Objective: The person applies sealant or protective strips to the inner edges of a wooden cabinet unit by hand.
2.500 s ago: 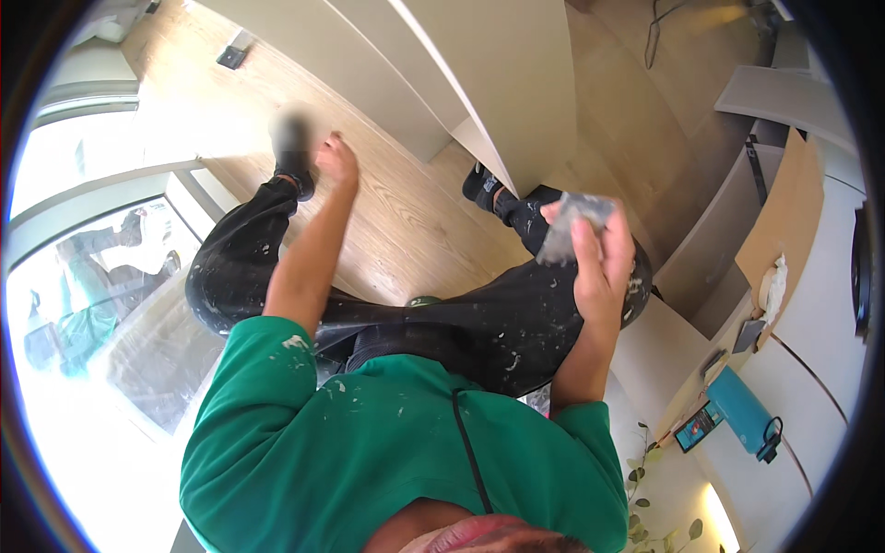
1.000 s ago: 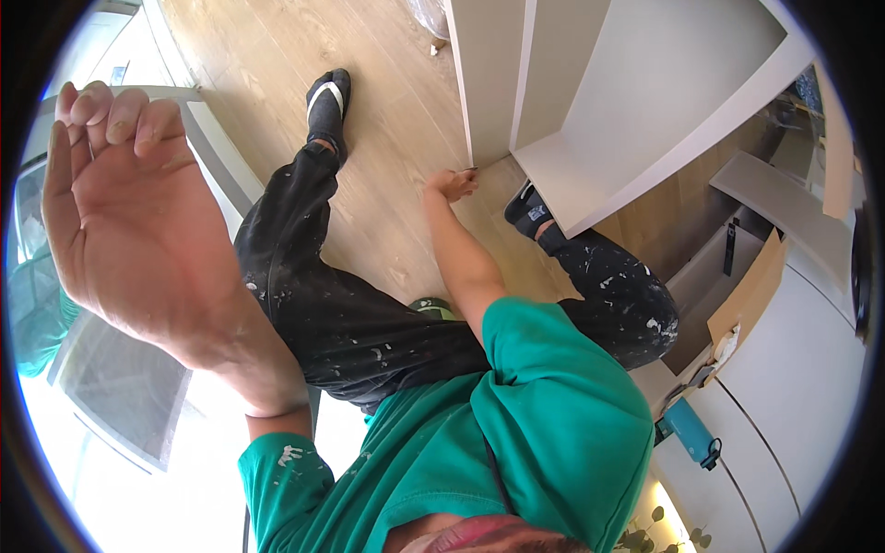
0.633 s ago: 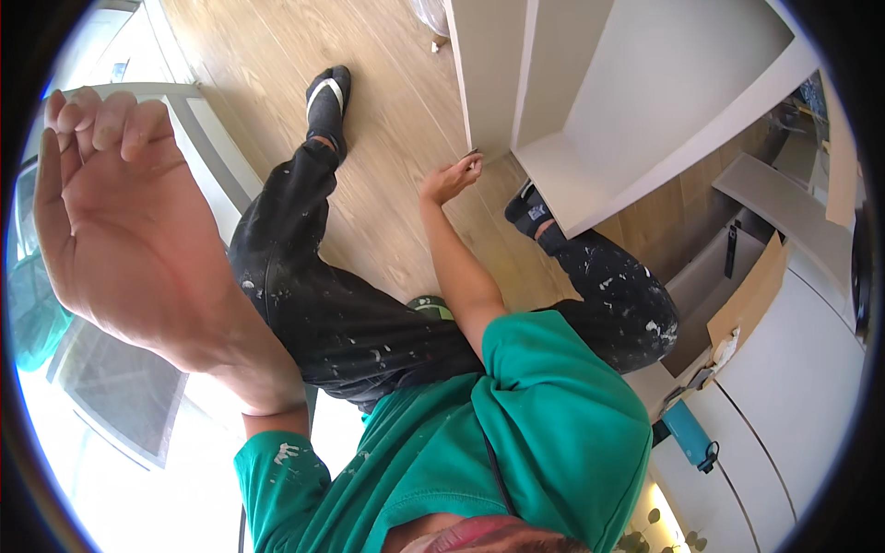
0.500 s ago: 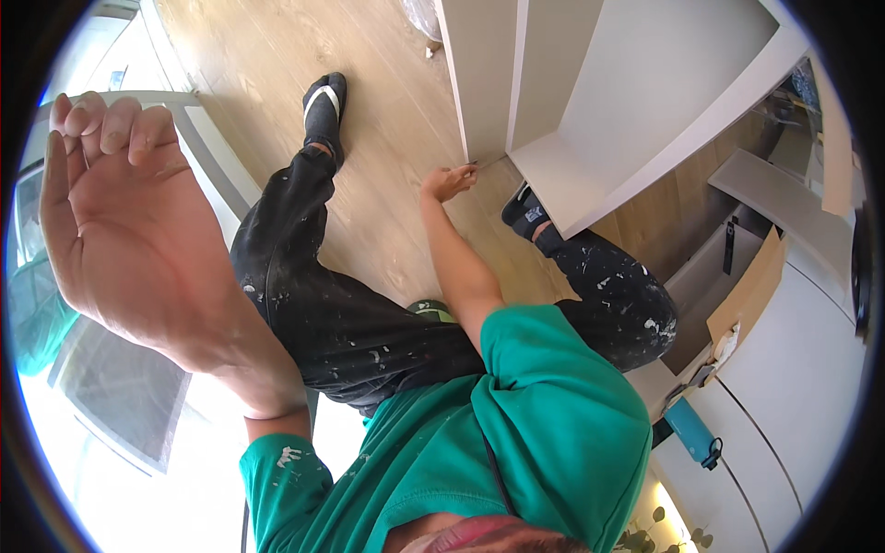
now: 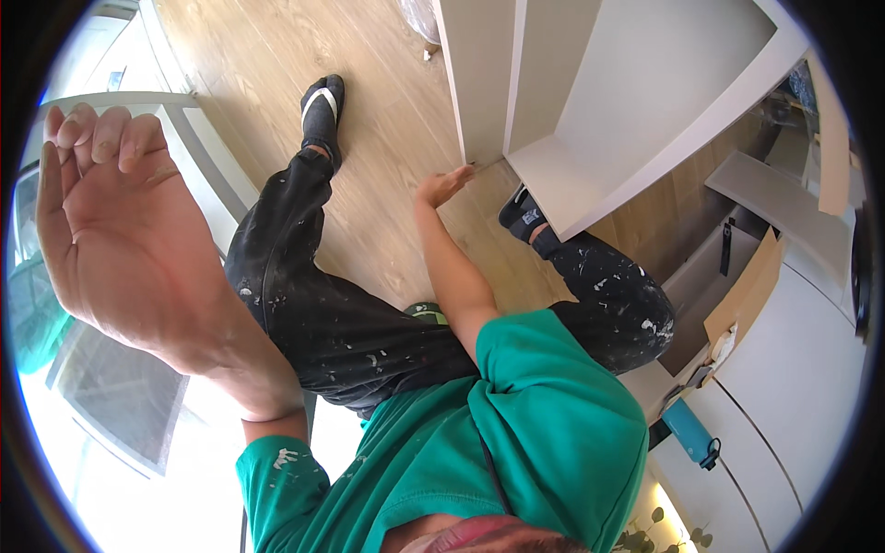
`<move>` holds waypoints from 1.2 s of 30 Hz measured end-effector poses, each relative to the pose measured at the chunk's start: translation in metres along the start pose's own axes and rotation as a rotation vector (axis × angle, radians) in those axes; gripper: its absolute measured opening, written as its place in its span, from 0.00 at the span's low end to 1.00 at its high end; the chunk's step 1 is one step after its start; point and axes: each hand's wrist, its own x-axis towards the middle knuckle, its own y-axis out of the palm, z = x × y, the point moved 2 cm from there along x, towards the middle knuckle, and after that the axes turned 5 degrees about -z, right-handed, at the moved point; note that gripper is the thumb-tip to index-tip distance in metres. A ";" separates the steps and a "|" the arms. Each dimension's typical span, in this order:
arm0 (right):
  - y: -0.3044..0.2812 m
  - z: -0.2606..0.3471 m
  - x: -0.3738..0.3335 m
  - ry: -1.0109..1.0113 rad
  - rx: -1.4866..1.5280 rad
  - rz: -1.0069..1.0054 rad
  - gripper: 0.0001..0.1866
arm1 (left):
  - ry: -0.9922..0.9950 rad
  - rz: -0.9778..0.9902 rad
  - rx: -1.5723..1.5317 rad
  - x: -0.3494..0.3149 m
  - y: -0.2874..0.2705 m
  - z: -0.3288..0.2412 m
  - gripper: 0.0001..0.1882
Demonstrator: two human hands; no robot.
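My left hand (image 5: pixel 147 221) is raised at the left, palm showing, with its fingers bent loosely and nothing in them. My right hand (image 5: pixel 443 186) reaches down to the bottom corner of a light-coloured cabinet panel (image 5: pixel 474 83). Its fingers are stretched toward the panel's lower edge, and I see nothing held in them. A tiny dark spot shows at the fingertips, too small to name. Beside that hand, the cabinet's open carcass (image 5: pixel 668 78) stands on the wood floor (image 5: pixel 378 194).
My feet in dark socks and flip-flops (image 5: pixel 323 106) stand apart, one close against the cabinet's base. To the right are an open drawer box (image 5: pixel 696 281), a cardboard piece (image 5: pixel 745 286) and a teal bottle (image 5: pixel 690 431). A grey frame (image 5: pixel 207 152) stands at the left, near bright glass.
My right hand's fingers have straightened out near the panel's bottom corner. My left hand stays raised, shifted slightly in the picture.
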 end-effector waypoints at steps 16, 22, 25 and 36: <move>0.008 -0.011 -0.002 0.148 0.016 0.061 0.38 | 0.085 -0.069 0.027 0.003 0.005 0.000 0.08; -0.007 0.002 -0.009 0.128 0.076 0.096 0.37 | 0.083 -0.071 0.030 0.002 0.005 0.002 0.07; 0.008 -0.007 -0.002 0.187 0.052 0.051 0.36 | 0.079 -0.051 0.025 0.003 0.002 0.001 0.07; -0.017 -0.051 -0.004 0.354 0.144 -0.176 0.36 | 0.081 -0.045 0.067 0.004 -0.001 -0.003 0.07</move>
